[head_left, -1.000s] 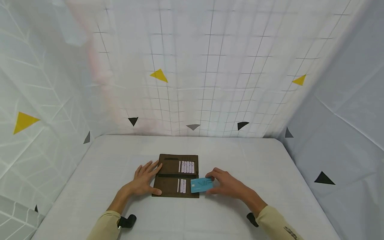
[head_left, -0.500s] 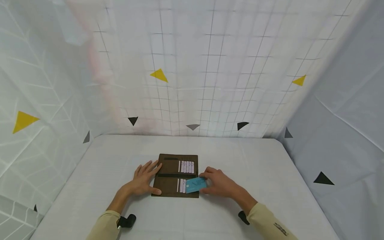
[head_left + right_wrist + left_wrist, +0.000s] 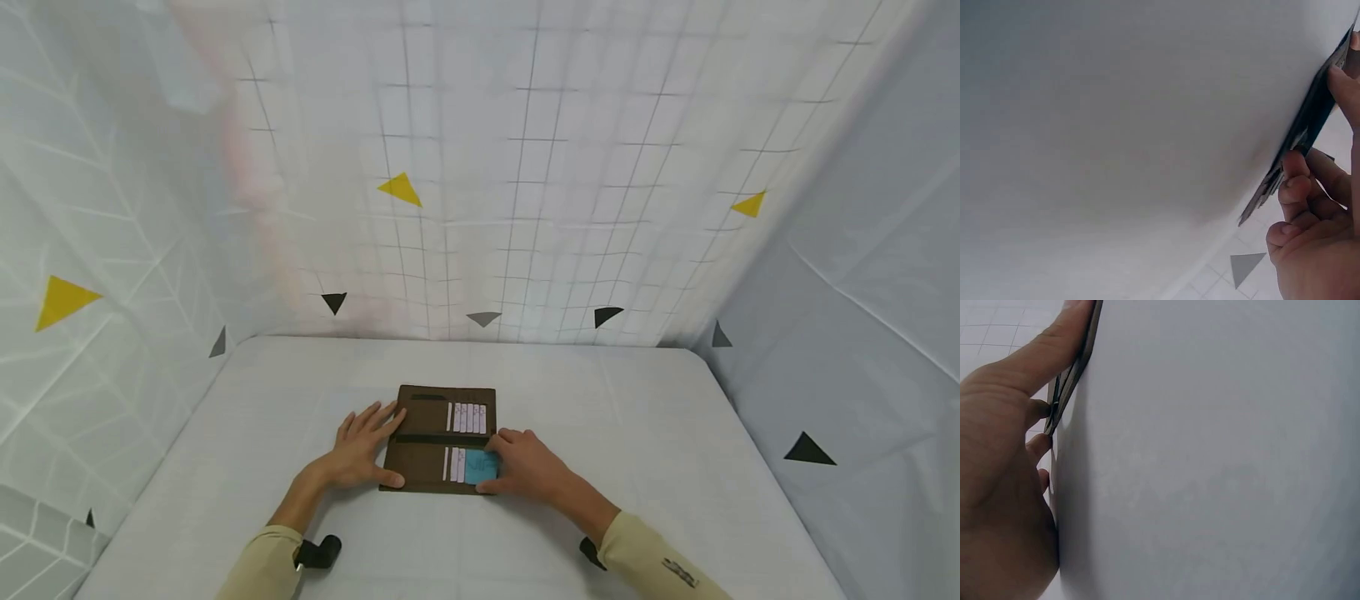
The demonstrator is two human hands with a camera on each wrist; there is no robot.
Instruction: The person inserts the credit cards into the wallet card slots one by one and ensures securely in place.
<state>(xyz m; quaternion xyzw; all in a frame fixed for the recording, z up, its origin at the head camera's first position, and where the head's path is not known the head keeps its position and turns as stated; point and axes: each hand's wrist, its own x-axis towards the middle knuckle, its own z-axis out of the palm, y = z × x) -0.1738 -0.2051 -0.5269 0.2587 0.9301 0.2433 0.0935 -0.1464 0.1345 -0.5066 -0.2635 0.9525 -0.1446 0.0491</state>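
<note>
A brown bifold wallet [image 3: 422, 467] lies opened flat on the white table, its fold running from left to right. Pale patterned cards [image 3: 469, 418] fill the slots of both halves. My left hand [image 3: 356, 454] rests along the wallet's left edge with fingers spread and thumb on the near corner; the left wrist view shows the thumb pressing the wallet edge [image 3: 1094, 334]. At the right of the near half, my right hand [image 3: 534, 468] pinches a blue card [image 3: 478, 467] between thumb and fingers. The card lies low over the wallet, its right end hidden by the hand.
The white table [image 3: 600, 400] extends around the wallet, with rounded far corners. Behind it hangs a white gridded sheet [image 3: 570, 208] with yellow, black and grey triangles. Pale sheets also close in the left and right sides [image 3: 862, 333].
My right hand has moved left with the blue card, from the wallet's right edge until the card lies beside the pale cards of the near half. The left hand has stayed in place.
</note>
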